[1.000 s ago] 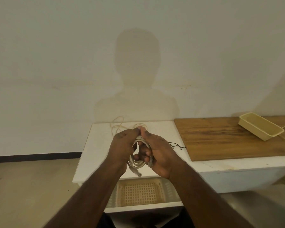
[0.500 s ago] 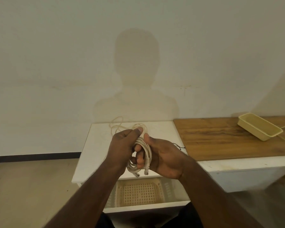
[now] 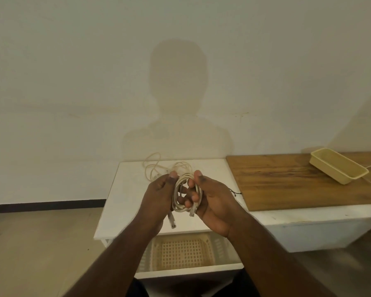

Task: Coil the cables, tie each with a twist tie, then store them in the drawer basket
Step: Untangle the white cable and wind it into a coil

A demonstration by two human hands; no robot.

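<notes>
A: Head view. Where is the coiled cable (image 3: 185, 195)?
B: Between both grips, above the white worktop (image 3: 124, 202). Left hand (image 3: 159, 197) pinches its 9 o'clock side; right hand (image 3: 211, 199) curls round the 3 o'clock side. Long axis 12 to 6.
A: Twist ties (image 3: 236, 192)?
B: At 3 o'clock, nearer the right hand. Drawer basket (image 3: 181, 252) at 6.

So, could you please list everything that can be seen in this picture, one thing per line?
coiled cable: 1, off-white, held between both hands above the white table
loose cables: count unclear, off-white, in a heap at the back of the white table
twist ties: count unclear, dark, on the white table's right edge
white table: 1, white, centre
drawer basket: 1, cream, in the open drawer below
wooden top: 1, brown, right
tray: 1, pale yellow, on the wooden top
left hand: grips the coil
right hand: grips the coil
</notes>
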